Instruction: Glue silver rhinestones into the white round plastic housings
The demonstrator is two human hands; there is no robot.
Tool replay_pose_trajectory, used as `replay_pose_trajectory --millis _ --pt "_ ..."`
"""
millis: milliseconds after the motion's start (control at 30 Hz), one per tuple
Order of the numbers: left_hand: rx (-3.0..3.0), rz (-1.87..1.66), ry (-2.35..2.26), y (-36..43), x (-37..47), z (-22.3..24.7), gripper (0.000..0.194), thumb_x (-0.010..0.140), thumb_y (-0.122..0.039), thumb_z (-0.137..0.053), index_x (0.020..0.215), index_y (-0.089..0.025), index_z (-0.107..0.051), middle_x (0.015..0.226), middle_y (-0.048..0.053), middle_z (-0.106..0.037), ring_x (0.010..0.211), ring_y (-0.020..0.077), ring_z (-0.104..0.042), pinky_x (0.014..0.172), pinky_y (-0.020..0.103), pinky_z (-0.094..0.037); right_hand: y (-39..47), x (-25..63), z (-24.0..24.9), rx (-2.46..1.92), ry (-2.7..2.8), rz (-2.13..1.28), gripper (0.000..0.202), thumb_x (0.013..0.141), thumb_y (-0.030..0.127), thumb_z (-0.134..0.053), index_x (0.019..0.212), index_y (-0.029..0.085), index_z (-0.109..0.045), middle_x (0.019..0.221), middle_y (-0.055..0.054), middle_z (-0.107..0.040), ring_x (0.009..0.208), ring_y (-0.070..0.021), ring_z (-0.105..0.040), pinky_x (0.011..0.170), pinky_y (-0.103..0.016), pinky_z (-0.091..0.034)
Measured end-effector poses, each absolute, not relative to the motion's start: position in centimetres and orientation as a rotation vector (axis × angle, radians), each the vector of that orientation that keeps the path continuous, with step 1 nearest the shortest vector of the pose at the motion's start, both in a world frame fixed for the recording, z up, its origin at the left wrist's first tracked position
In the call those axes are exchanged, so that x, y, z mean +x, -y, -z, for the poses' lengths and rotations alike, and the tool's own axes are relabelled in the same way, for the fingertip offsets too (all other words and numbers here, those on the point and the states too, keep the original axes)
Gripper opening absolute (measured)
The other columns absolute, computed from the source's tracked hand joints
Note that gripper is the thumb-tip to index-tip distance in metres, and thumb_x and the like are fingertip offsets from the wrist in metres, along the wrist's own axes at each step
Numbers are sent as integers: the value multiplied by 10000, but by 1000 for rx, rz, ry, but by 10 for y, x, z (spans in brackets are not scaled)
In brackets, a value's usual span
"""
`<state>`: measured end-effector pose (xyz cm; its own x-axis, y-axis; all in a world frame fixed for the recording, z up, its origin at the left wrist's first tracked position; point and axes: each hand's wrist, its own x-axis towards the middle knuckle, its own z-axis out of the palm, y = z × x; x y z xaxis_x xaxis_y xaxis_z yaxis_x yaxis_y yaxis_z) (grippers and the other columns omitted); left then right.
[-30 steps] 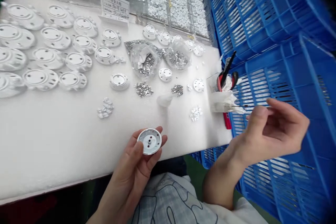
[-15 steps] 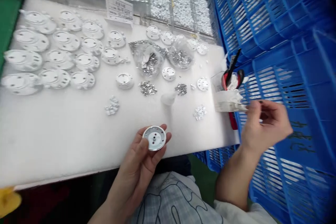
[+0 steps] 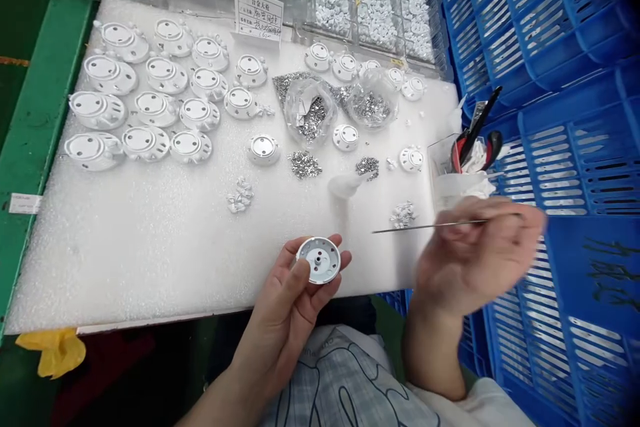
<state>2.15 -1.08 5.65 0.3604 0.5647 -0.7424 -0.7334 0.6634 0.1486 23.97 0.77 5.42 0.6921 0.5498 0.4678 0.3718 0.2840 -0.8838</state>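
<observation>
Palm up, the left hand pinches a round white disc above the tabletop's front edge; the blurred right hand, over the right front corner, grips a thin metal rod. By the back edge, a Chinese card begins "合金".

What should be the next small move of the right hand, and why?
Probably the right hand should bring the tip of the thin rod slowly closer to the round white part. The left hand holds this part with its hollow side toward the camera, and the rod points roughly that way, but its tip is apart from the part.
</observation>
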Motion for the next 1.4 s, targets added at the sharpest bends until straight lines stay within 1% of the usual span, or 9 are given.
replay_pose_trajectory --millis 33,133,300,433,533,733,867,1133,1400 --pt "-215 -846 -859 11 22 -56 148 947 -134 -771 1044 -171 -666 1152 74 -833 992 194 -839 768 165 -679 -16 218 -48 -1224 903 -201 324 889 467 -781 791 261 -551 703 55 -409 515 -97 -347 401 -247 -219" --pt "-180 -855 -838 11 23 -56 198 907 -160 -827 1033 -169 -675 1168 77 -830 1000 200 -838 771 158 -675 -27 176 -34 -1107 1022 -377 240 973 376 -711 804 242 -606 668 44 -462 519 -108 -426 420 -250 -288" --pt "-180 -859 -815 9 23 -56 246 859 -180 -883 1008 -170 -687 1113 59 -840 977 197 -841 768 162 -676 -21 166 -28 -1168 1083 -528 241 1006 409 -679 849 244 -601 719 43 -507 550 -99 -476 471 -250 -364" --pt "-190 -857 -803 9 22 -56 257 845 -174 -896 998 -166 -690 1083 53 -847 962 193 -844 762 169 -681 -19 168 -26 -1144 1080 -562 221 1006 381 -689 852 239 -618 739 43 -529 570 -89 -493 485 -243 -378" --pt "-192 -865 -798 9 23 -56 237 859 -166 -884 1000 -165 -693 1093 51 -849 962 189 -843 767 171 -682 -19 167 -25 -1172 1083 -566 233 1006 395 -689 847 242 -614 739 42 -537 571 -93 -501 494 -248 -392" --pt "-191 -863 -796 9 23 -56 219 875 -157 -868 1006 -162 -692 1084 51 -851 973 199 -843 771 180 -687 -26 170 -24 -1038 964 -597 199 979 347 -733 845 231 -641 732 47 -547 571 -78 -469 478 -218 -363" --pt "-197 -868 -782 9 23 -55 266 835 -184 -913 999 -161 -705 1083 44 -853 969 197 -844 767 175 -686 -27 172 -22 -1038 913 -642 197 978 330 -734 835 228 -645 733 48 -551 590 -79 -476 493 -208 -377" --pt "-217 -871 -775 10 22 -54 394 708 -234 -1005 977 -165 -726 1083 43 -859 958 202 -846 764 175 -686 -21 170 -22 -1129 996 -638 215 988 389 -713 854 242 -631 743 49 -533 565 -84 -479 486 -228 -388" --pt "-215 -872 -773 10 23 -52 394 690 -248 -1015 964 -170 -744 1070 35 -862 953 197 -846 759 175 -686 -19 170 -22 -1200 1042 -628 232 994 421 -694 868 242 -614 764 42 -548 574 -87 -497 495 -235 -396"
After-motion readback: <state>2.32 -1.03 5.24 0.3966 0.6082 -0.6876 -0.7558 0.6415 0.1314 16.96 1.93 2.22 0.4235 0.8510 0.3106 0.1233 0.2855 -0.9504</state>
